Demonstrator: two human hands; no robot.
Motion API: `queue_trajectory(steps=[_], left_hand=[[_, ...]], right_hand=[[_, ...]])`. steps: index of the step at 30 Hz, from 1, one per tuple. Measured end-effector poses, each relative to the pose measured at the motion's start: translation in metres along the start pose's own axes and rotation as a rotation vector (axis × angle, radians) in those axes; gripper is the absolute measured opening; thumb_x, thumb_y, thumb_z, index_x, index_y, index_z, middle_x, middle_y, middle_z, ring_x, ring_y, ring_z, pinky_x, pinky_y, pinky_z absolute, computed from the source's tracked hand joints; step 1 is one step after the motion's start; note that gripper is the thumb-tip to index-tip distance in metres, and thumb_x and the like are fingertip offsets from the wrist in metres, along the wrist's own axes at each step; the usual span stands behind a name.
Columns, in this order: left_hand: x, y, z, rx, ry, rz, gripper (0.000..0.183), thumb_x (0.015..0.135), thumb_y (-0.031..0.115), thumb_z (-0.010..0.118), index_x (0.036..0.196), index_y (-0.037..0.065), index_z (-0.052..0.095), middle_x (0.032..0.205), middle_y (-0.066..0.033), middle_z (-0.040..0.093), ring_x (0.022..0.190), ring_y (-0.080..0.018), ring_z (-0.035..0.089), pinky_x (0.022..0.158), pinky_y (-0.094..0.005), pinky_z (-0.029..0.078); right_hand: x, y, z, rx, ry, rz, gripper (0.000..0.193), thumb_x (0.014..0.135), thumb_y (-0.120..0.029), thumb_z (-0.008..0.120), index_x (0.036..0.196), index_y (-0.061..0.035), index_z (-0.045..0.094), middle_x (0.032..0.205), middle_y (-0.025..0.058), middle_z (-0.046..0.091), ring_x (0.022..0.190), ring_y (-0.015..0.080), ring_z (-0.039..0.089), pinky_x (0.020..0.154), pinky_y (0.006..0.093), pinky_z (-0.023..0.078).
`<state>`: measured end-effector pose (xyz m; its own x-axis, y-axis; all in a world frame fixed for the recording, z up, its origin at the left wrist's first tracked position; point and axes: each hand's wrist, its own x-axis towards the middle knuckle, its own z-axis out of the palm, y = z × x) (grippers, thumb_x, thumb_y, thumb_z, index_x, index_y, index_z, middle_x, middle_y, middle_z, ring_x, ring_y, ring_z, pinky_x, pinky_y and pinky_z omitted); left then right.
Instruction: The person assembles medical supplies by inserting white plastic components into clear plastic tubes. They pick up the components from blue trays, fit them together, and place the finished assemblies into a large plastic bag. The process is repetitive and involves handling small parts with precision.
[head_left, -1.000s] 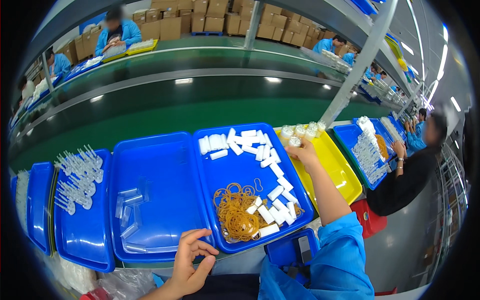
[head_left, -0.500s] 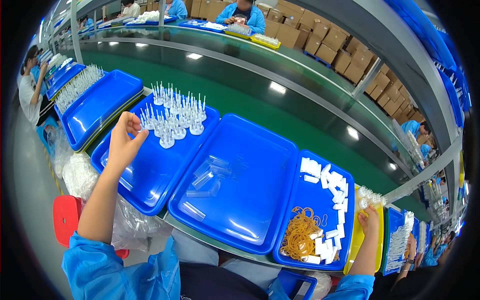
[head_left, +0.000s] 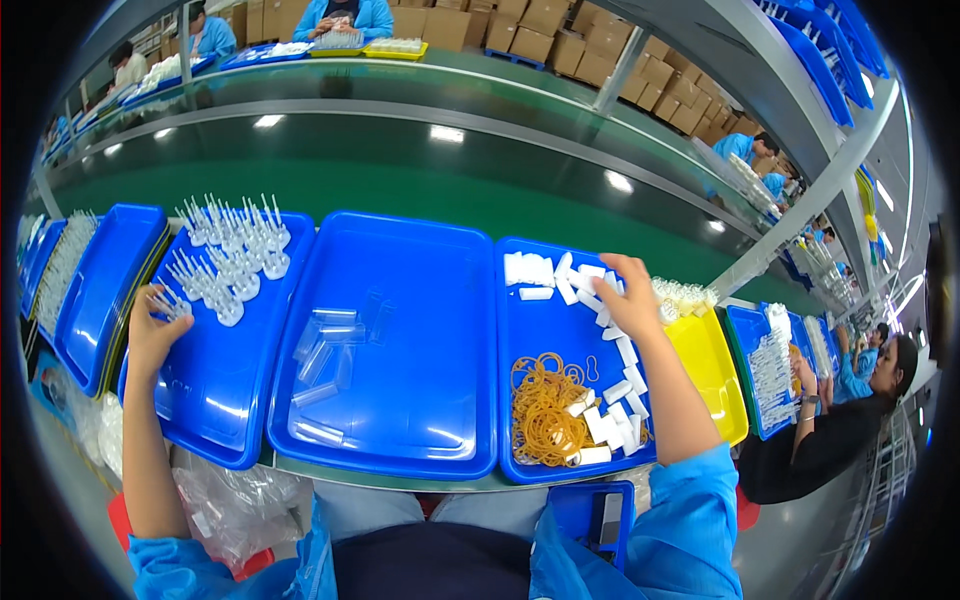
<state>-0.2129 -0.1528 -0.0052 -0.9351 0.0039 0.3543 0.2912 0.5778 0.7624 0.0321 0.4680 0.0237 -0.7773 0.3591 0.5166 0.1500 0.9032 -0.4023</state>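
Left grip: left hand (head_left: 158, 330) is pinching a clear stemmed plastic piece (head_left: 174, 302) over the blue tray (head_left: 205, 395).
Right grip: right hand (head_left: 630, 305) is hovering at white cylinders (head_left: 626, 351); cannot tell if grasping any.
Rubber bands (head_left: 546, 418): lying beside cylinders.

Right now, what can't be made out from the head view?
- Head view: whether the right hand touches the white cylinders; its fingers hide any contact.
- Head view: whether the left hand grips or merely touches a spiked white piece; fingers cover its base.
- Head view: how many rubber bands; they tangle and overlap.
- Head view: the yellow tray's left side; the right forearm covers it.
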Motion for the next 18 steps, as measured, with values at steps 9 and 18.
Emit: queue_trajectory(steps=[9, 18], left_hand=[[-0.002, 0.011, 0.001, 0.182, -0.132, -0.107, 0.039, 0.062, 0.004, 0.079, 0.096, 0.004, 0.061, 0.073, -0.0021, 0.06, 0.06, -0.0092, 0.054, 0.059, -0.0258, 0.046], [-0.044, 0.085, -0.014, -0.391, -0.08, -0.044, 0.045, 0.077, -0.001, 0.071, 0.119, 0.001, 0.056, 0.106, -0.0049, 0.06, 0.091, -0.0119, 0.059, 0.074, -0.0242, 0.048]], right_hand=[[0.02, -0.058, 0.053, -0.1, -0.354, -0.26, 0.045, 0.083, -0.036, 0.069, 0.126, -0.0257, 0.061, 0.122, 0.0076, 0.053, 0.123, 0.0287, 0.042, 0.103, 0.0483, 0.028], [-0.031, -0.082, -0.004, -0.222, -0.515, -0.232, 0.036, 0.075, -0.038, 0.076, 0.103, -0.0196, 0.061, 0.095, 0.0063, 0.059, 0.104, 0.0273, 0.056, 0.101, 0.0569, 0.024]])
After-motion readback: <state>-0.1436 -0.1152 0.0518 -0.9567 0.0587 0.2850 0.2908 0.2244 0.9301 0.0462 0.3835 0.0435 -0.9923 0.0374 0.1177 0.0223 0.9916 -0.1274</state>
